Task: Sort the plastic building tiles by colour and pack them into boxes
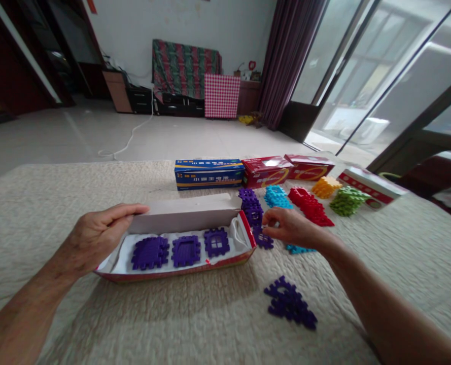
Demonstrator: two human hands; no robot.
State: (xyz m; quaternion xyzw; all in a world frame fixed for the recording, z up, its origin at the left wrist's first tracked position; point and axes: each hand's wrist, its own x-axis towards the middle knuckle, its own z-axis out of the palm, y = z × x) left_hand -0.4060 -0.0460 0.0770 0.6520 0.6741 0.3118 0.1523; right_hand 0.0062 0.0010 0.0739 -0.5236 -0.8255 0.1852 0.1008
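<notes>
A long open red box (179, 271) with a white lining lies on the beige cloth in front of me. Three purple interlocking tiles (186, 250) lie flat inside it in a row. My left hand (96, 233) holds the box's raised white lid at its left end. My right hand (291, 227) is just right of the box, its fingertips pinching a purple tile (263, 238) at the near end of a row of purple tiles (251, 205). More purple tiles (289, 304) lie loose near my right forearm.
Piles of blue tiles (277, 196), red tiles (311, 205), orange tiles (326, 186) and green tiles (347, 200) lie beyond my right hand. A blue box (209, 173), two red boxes (267, 171) and a white box (372, 186) stand along the far edge.
</notes>
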